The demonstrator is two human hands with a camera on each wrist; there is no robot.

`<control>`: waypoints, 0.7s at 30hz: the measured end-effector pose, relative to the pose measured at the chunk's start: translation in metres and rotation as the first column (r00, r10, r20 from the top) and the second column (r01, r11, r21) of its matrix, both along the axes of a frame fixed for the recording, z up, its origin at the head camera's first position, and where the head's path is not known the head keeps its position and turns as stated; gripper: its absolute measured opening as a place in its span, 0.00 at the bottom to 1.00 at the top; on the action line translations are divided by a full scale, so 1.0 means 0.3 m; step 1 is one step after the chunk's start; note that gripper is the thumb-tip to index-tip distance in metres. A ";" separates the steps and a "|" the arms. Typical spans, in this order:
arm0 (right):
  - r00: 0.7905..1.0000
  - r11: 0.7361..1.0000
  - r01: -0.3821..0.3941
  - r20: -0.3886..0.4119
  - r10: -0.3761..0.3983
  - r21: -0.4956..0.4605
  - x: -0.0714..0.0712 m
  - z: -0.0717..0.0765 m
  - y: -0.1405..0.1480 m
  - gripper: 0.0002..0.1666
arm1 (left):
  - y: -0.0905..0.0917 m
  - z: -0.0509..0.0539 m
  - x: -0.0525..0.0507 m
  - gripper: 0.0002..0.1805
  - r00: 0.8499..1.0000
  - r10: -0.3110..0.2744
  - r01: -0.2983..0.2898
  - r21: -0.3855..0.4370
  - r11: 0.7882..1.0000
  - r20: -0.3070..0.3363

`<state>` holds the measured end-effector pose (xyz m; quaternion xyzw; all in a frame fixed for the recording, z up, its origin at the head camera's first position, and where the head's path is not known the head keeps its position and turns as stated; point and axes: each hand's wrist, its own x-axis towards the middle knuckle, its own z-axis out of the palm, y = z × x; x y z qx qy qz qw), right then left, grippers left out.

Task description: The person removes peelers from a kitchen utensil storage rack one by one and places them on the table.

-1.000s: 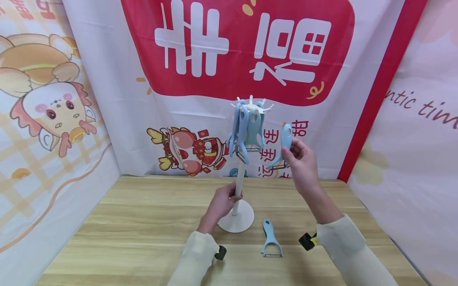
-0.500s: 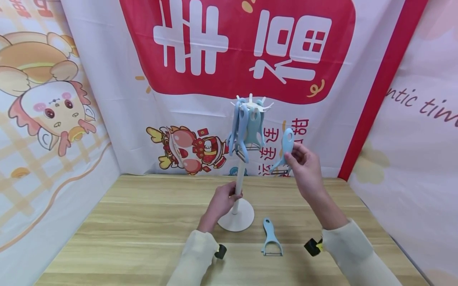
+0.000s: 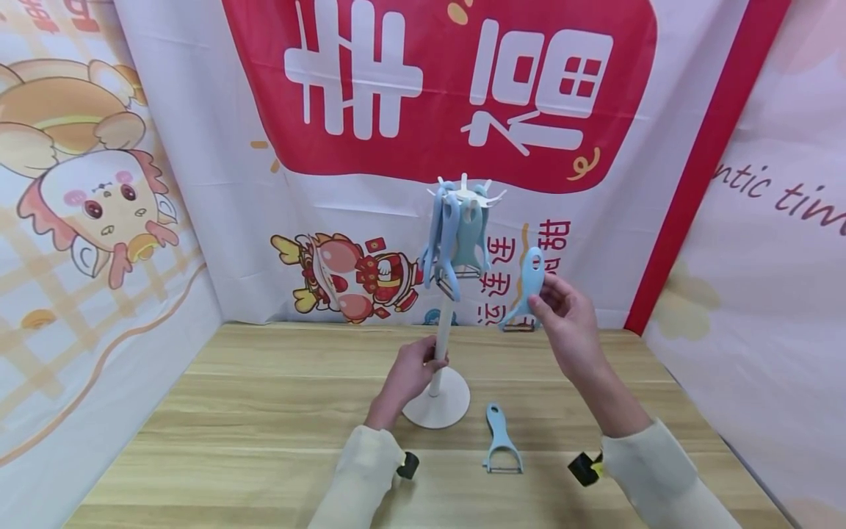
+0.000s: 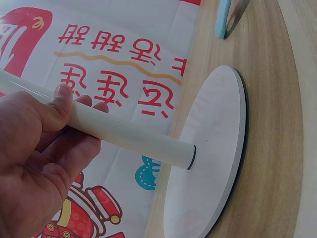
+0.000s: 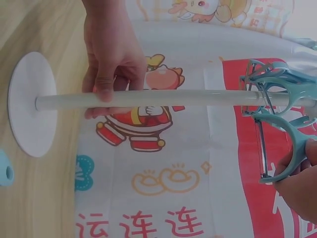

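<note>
My left hand point(image 3: 411, 375) grips the white pole point(image 3: 446, 319) of an upright stand, just above its round white base point(image 3: 449, 415). In the left wrist view, the thumb point(image 4: 62, 101) lies over the pole. From the hooked top point(image 3: 465, 195) hang several blue peelers point(image 3: 471, 239), handles up. Right of them, my right hand point(image 3: 570, 323) pinches a light blue peeler point(image 3: 532, 279) in the air, handle end up and blade down, apart from the hooks. In the right wrist view, this peeler point(image 5: 294, 139) partly overlaps the hanging ones.
Another light blue peeler point(image 3: 499, 437) lies on the wooden table point(image 3: 264, 419), right of the base and near the front. Behind stands a printed cloth backdrop point(image 3: 231, 220), with similar cloth on both sides. Several white hooks point(image 3: 464, 180) stick out around the stand's top.
My right hand has drawn slightly down and to the right with the peeler, farther from the hooks. The left hand keeps its grip on the pole, and the table peeler stays put.
</note>
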<state>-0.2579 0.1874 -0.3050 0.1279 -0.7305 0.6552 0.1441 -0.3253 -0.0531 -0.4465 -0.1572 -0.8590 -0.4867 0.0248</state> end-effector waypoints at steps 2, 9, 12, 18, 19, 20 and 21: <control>1.000 1.000 0.003 0.007 -0.003 -0.010 0.005 -0.004 0.004 0.28 | 0.000 0.000 0.000 0.04 1.000 0.002 -0.002 0.002 1.000 0.005; 0.999 1.000 0.012 0.030 -0.012 -0.006 0.024 -0.016 0.020 0.28 | 0.000 -0.002 -0.001 0.04 1.000 0.006 -0.006 0.002 1.000 0.013; 0.999 1.000 0.019 0.047 -0.020 0.012 0.032 -0.023 0.027 0.29 | -0.001 -0.002 0.000 0.04 1.000 0.003 -0.003 0.001 1.000 0.009; 0.995 0.996 0.054 0.083 -0.059 0.069 0.036 -0.048 0.038 0.30 | -0.001 0.001 0.001 0.03 1.000 0.001 -0.001 0.007 1.000 0.022; 0.994 0.996 0.057 0.087 -0.063 0.073 0.036 -0.053 0.039 0.30 | -0.001 0.001 0.001 0.03 1.000 0.002 -0.003 0.007 1.000 0.025; 0.994 0.995 0.058 0.090 -0.065 0.080 0.035 -0.058 0.042 0.30 | -0.001 0.000 0.001 0.03 1.000 0.004 -0.004 0.008 1.000 0.028; 0.994 0.995 0.058 0.093 -0.065 0.085 0.035 -0.062 0.044 0.29 | 0.000 -0.001 0.000 0.03 1.000 0.003 -0.003 0.007 1.000 0.026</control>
